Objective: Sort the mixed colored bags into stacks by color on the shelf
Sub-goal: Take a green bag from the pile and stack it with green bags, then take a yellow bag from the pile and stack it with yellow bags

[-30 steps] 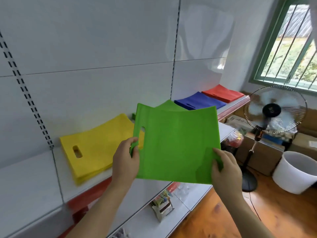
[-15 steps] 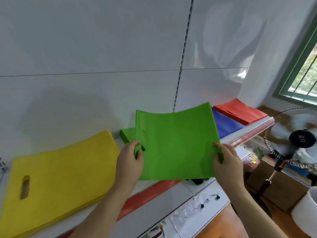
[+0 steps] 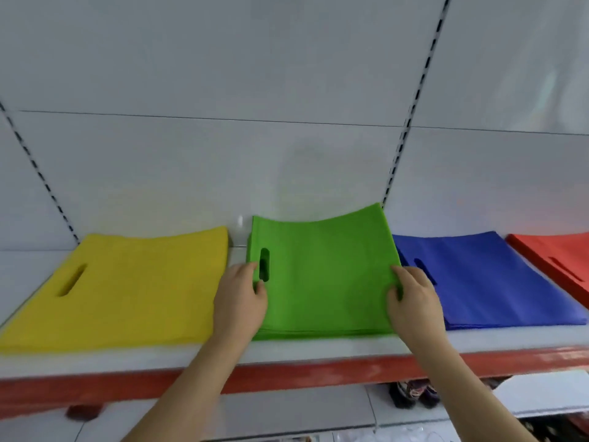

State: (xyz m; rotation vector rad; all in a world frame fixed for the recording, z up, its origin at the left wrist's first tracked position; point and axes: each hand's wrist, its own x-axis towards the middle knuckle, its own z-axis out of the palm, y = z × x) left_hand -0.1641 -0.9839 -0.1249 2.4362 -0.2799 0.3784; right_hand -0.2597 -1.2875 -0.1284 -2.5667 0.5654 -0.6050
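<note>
The green bag (image 3: 322,269), flat with a slot handle at its left edge, lay atop the green stack (image 3: 318,334) on the shelf (image 3: 318,350), between yellow stack (image 3: 127,288) and blue stack (image 3: 490,282). The left hand (image 3: 240,301) and right hand (image 3: 412,301) pinched its side edges. Half a second earlier it was held above the shelf.

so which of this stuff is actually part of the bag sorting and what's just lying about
Part of the job:
green bag, gripped by left hand and right hand
yellow stack
blue stack
red stack
shelf

Just lying about:
dark clutter on the lower shelf, too blurred to identify
</note>
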